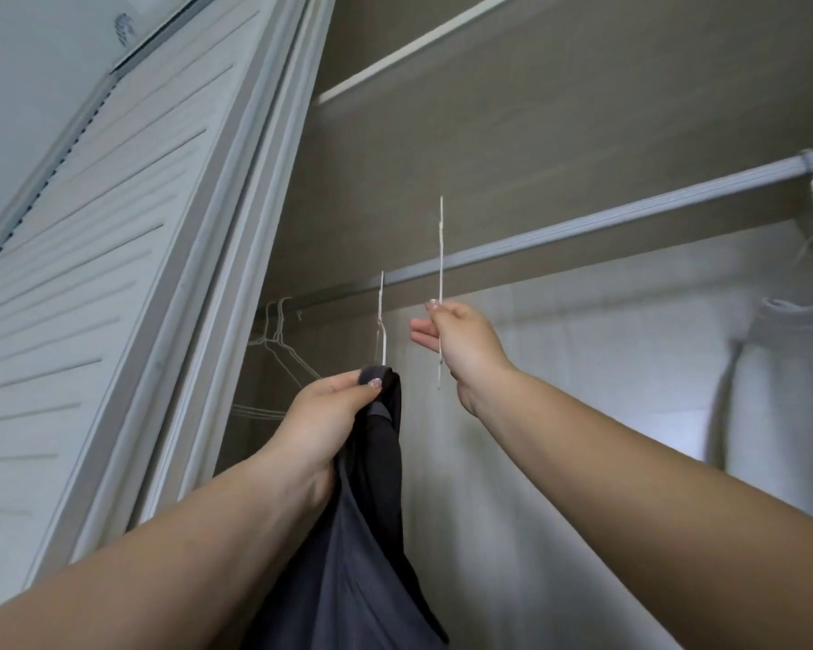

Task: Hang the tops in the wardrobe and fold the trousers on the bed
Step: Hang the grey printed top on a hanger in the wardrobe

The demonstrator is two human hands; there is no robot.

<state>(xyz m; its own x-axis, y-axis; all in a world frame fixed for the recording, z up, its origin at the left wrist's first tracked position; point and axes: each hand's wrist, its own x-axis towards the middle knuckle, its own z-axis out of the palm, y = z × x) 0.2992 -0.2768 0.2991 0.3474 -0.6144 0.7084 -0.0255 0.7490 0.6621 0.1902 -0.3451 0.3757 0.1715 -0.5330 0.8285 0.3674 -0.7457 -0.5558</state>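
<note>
A dark grey top (pixel 372 532) hangs on a white wire hanger (pixel 382 321) whose hook reaches up to the wardrobe rail (pixel 583 227). My left hand (pixel 329 415) grips the top at its neck, just under that hook. My right hand (pixel 461 344) pinches a second, bare white wire hanger (pixel 440 255), seen edge-on and raised in front of the rail.
Several empty wire hangers (pixel 278 344) hang at the rail's left end beside the louvred wardrobe door (pixel 113 274). A light grey top (pixel 789 391) hangs on a hanger at the far right. A shelf (pixel 418 49) runs above the rail.
</note>
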